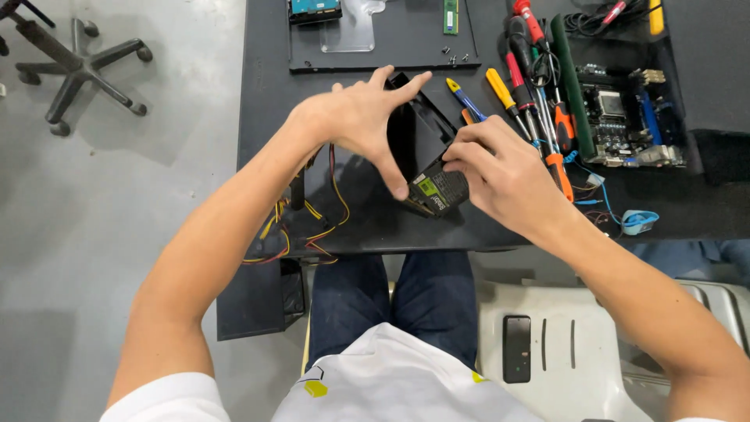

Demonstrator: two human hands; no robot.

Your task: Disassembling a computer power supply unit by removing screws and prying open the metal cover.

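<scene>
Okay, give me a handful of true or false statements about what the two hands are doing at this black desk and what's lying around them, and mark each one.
1. Both hands are on a black box-shaped part with a green-labelled end. True: the left hand spans its top and the right hand grips the labelled end.
2. The screwdrivers lie left of the left hand. False: they lie beyond the right hand, toward the right side of the desk.
3. A bundle of red, yellow and black wires hangs under the left forearm. True.
4. The circuit board sits on the person's lap. False: it lies on the desk at the far right.
5. A rolling chair base stands on the floor at upper left. True.
</scene>
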